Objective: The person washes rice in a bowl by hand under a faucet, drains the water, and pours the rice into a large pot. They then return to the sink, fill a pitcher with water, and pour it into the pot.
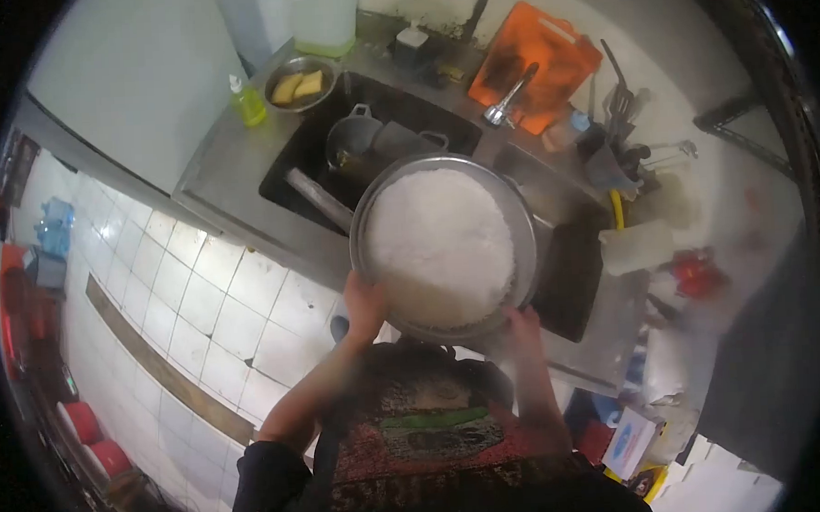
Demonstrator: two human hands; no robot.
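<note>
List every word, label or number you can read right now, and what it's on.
No text is legible in this view.
On the green bottle by the sink: label too small to read.
On the white-and-blue box, lower right: print blurred.
On the shirt graphic: blurred, no letters made out.
On the metal bowl, held by the left hand and right hand: no markings seen.
</note>
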